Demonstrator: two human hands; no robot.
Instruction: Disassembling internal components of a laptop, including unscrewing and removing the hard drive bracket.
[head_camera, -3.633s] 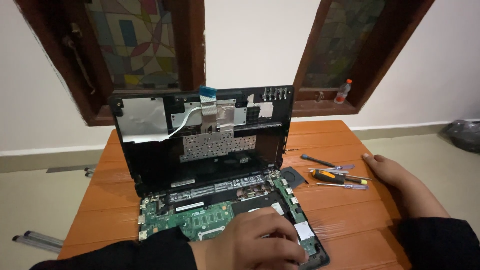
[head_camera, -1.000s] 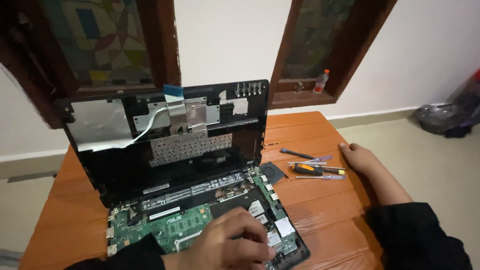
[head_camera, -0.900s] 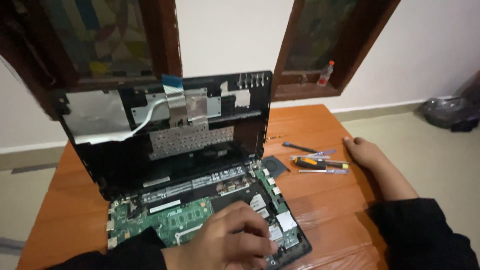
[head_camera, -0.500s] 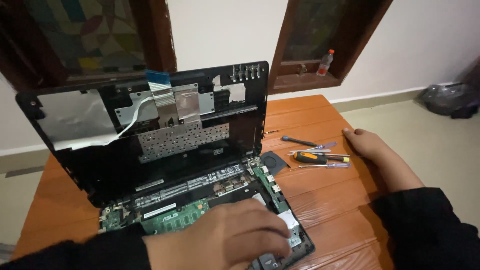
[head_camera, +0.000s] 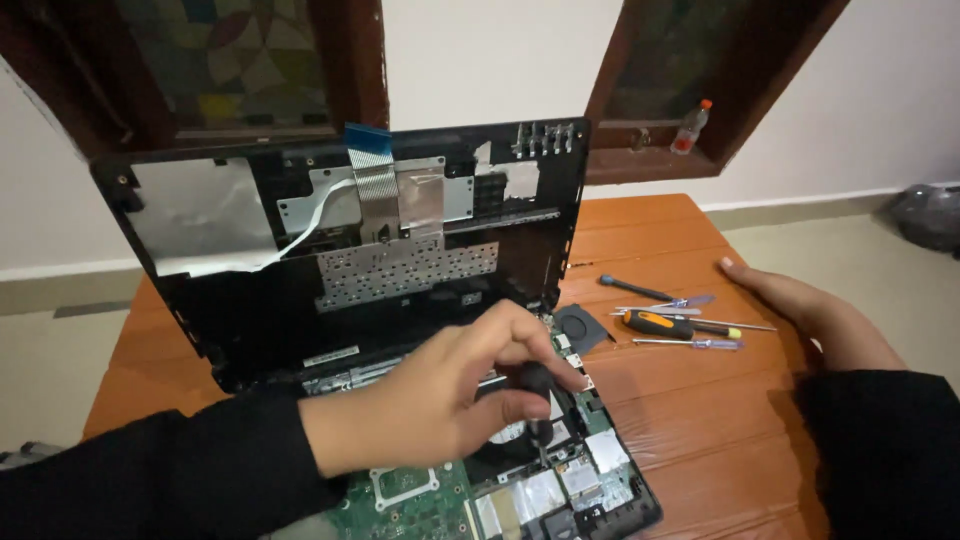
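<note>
An opened laptop lies on a wooden table (head_camera: 690, 400), its green circuit board (head_camera: 410, 500) exposed. Its black top cover (head_camera: 330, 250) stands raised behind, with a silver keyboard backing and a blue ribbon cable (head_camera: 368, 150). My left hand (head_camera: 440, 395) grips a black-handled screwdriver (head_camera: 535, 400) held upright, tip down on the board's right part. My right hand (head_camera: 810, 315) rests flat on the table at the right, fingers pointing toward several small tools, nearest an orange-handled screwdriver (head_camera: 665, 323).
A blue-tipped tool (head_camera: 630, 288), tweezers (head_camera: 670, 303) and a thin purple-handled driver (head_camera: 690, 343) lie beside the laptop. A small black part (head_camera: 583, 325) sits next to the laptop's edge. A plastic bottle (head_camera: 690, 127) stands on the window ledge. A dark bag (head_camera: 925, 215) lies on the floor.
My left hand has risen off the circuit board and now holds a screwdriver upright on it. The view has shifted closer. My right hand has stayed resting on the table.
</note>
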